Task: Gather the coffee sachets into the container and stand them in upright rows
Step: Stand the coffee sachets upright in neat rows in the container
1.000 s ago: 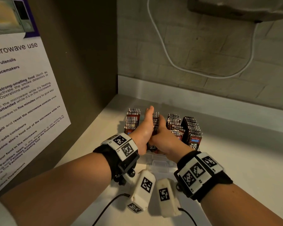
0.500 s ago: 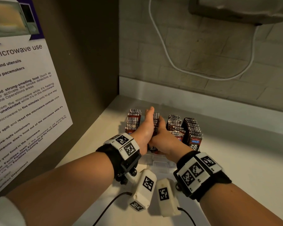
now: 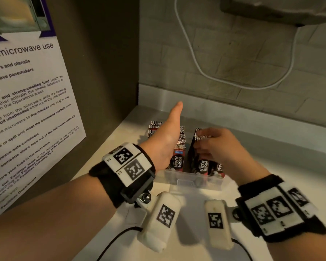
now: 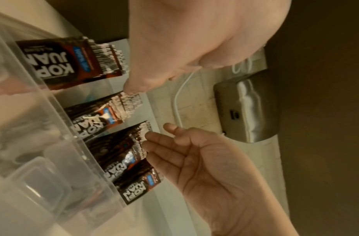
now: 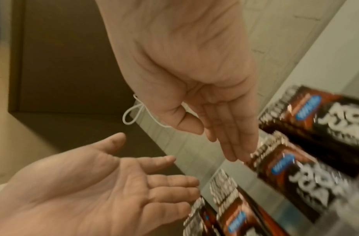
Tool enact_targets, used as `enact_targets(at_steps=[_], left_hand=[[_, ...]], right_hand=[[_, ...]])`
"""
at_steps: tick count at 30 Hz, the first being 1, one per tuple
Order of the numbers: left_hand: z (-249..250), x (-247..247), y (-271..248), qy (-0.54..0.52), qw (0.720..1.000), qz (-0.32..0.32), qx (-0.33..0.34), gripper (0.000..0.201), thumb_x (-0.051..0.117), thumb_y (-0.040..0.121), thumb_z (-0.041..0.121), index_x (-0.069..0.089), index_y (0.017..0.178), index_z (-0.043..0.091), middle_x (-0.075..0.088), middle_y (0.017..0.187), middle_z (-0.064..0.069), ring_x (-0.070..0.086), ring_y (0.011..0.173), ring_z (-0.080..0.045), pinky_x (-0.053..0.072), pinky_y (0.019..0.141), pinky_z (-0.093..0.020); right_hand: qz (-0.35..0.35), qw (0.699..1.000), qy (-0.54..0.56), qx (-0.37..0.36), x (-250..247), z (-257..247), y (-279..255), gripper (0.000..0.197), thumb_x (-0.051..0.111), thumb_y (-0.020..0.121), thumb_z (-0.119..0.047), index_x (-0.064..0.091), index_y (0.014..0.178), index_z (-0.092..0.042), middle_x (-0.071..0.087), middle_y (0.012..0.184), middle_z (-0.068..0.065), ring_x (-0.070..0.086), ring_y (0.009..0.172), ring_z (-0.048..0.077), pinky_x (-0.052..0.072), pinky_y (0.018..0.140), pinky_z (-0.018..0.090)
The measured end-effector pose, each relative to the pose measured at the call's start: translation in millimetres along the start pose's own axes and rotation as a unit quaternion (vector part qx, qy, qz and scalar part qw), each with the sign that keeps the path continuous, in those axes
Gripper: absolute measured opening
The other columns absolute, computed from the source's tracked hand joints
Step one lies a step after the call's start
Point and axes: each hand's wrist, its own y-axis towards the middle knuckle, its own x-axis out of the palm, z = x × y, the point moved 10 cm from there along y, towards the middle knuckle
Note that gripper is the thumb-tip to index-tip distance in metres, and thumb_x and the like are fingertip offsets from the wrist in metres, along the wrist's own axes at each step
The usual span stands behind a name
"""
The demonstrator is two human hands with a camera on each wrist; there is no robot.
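While our right hand (image 3: 213,146) rests relaxed fingers on the right row, our left hand (image 3: 167,136) stands flat and spread beside the middle sachets (image 3: 179,155) in the container (image 3: 192,180); a careless nudge could topple the upright rows.

Dark red-black coffee sachets (image 3: 178,161) upright in rows inside clear plastic container (image 3: 191,180)

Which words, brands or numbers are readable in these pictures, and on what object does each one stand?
"KOPI JUAN": front of the coffee sachets standing in the clear container.
"100%": blue tag on a sachet, left wrist view.
"microwave use", "you have pacemakers", "five minutes": wall poster.
Poster's lowest lines: too blurred.
Wristband squares: patterns, no text.
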Motion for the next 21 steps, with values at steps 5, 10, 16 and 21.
enact_targets(at_steps=[5,10,16,21], left_hand=[[-5.2,27.0,-12.4,-0.01,0.998,-0.052,-0.026,0.076,0.023,0.093,0.068,0.018,0.154,0.024,0.024,0.159,-0.011,0.027,0.144,-0.021,0.021,0.114,-0.035],[-36.1,46.6,-0.6,-0.019,0.994,-0.055,-0.089,0.086,0.028,0.087,0.077,0.033,0.149,0.018,0.055,0.127,-0.003,0.063,0.087,-0.013,0.05,0.07,-0.024],[-70.1,48.7,47.1,-0.059,0.994,-0.028,-0.092,0.125,0.039,0.036,0.093,0.048,0.141,0.025,0.053,0.142,-0.006,0.052,0.127,-0.025,0.036,0.11,-0.047],[-80.2,50.9,59.8,-0.065,0.992,-0.024,-0.106,0.129,0.04,0.033,0.093,0.046,0.143,0.026,0.048,0.146,-0.007,0.049,0.13,-0.026,0.035,0.11,-0.048]], right_hand=[[0.014,0.998,-0.053,0.015,-24.1,0.2,-14.5,0.009,0.05,0.088,-0.002,0.058,0.089,-0.005,0.065,0.086,0.026,0.064,0.08,0.038,0.054,0.077,0.045],[-0.031,0.992,-0.097,0.071,-6.4,25.8,-11.5,0.008,0.052,0.085,-0.006,0.045,0.087,-0.01,0.044,0.066,0.005,0.043,0.06,0.021,0.035,0.06,0.033],[-0.03,0.991,-0.084,0.103,-3.2,38.6,-6.3,0.005,0.05,0.089,-0.005,0.046,0.089,-0.007,0.045,0.068,0.006,0.043,0.062,0.02,0.036,0.062,0.032],[-0.044,0.993,-0.054,0.098,1.7,47.7,-0.8,0.028,0.051,0.087,-0.006,0.039,0.112,-0.009,0.044,0.07,0.003,0.042,0.06,0.016,0.034,0.052,0.029]])
